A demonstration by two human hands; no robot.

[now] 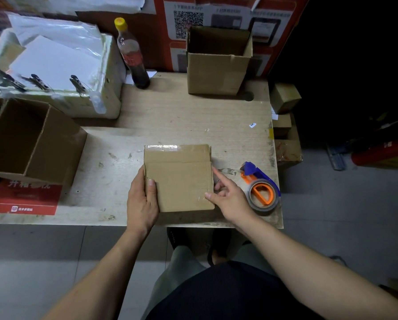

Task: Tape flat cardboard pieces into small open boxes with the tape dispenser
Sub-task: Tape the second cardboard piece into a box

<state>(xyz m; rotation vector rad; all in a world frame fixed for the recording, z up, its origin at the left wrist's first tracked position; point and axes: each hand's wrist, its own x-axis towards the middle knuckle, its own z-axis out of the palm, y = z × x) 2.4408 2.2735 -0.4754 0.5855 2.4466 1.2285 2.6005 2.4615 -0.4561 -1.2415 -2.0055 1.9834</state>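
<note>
A small brown cardboard box [179,179] stands near the front edge of the wooden table [170,116], its closed side up, with clear tape along its far edge. My left hand [141,199] grips its left side, thumb lying on the top face. My right hand [228,195] touches the box's right edge with thumb and forefinger, the other fingers loosely spread. The orange and blue tape dispenser [260,190] with its roll lies on the table just right of my right hand, untouched.
An open cardboard box [216,72] stands at the back. Another open box [31,144] lies at the left. A white foam box [54,65] with clips, and a dark bottle [133,58] stand back left. Small boxes [284,98] sit off the right edge.
</note>
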